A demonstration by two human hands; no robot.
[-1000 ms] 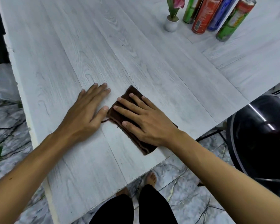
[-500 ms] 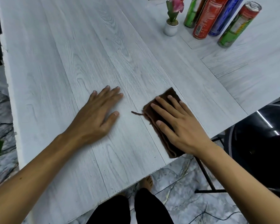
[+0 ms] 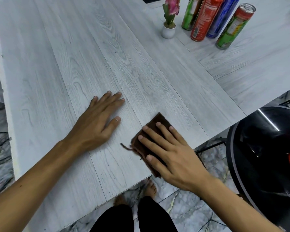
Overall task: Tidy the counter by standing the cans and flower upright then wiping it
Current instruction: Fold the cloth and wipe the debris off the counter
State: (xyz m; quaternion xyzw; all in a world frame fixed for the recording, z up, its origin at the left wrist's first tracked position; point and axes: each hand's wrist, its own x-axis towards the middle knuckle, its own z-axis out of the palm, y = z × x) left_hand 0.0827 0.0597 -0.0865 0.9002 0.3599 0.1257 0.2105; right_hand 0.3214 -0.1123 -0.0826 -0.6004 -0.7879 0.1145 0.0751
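Observation:
My right hand (image 3: 171, 153) lies flat on a folded brown cloth (image 3: 157, 119), pressing it onto the white wood-grain counter (image 3: 107, 56) near its front edge. A loose thread trails from the cloth's left side. My left hand (image 3: 97, 124) rests palm down on the counter, fingers spread, a short gap left of the cloth. At the back right a pink flower in a small white pot (image 3: 168, 30) stands upright. Beside it stand a green can (image 3: 189, 15), a red can (image 3: 203, 20), a blue can (image 3: 219, 19) and a red-and-green can (image 3: 233, 29).
A black round chair (image 3: 261, 156) stands right of the counter, close to my right forearm. Marble floor (image 3: 182, 206) and my legs and feet show below the front edge. The counter's left edge runs along the frame's left side.
My right hand has slid the cloth to the right, away from my left hand, and then back towards the front edge. My left hand stays flat on the counter.

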